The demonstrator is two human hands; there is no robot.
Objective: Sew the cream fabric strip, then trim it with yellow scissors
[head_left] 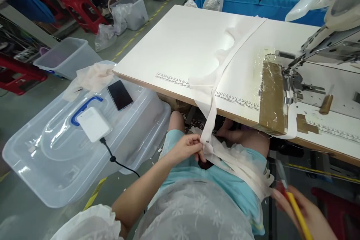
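Observation:
My left hand [189,148] is closed on a pale fabric strip [209,123] at the front edge of the white table. The strip runs up over the tabletop, and more pale fabric [239,163] lies bunched across my lap. At the lower right my right hand [299,210] holds a tool with a yellow and red handle [298,213] and a light blade pointing up. Its fingertips are near the end of the lap fabric; whether they touch it is hard to tell.
A sewing machine [295,75] stands on the right of the white table [168,37]. On the left, a lidded plastic box [50,150] bears a phone [119,95], a white power bank [94,123] with a black cable, and crumpled fabric [95,77].

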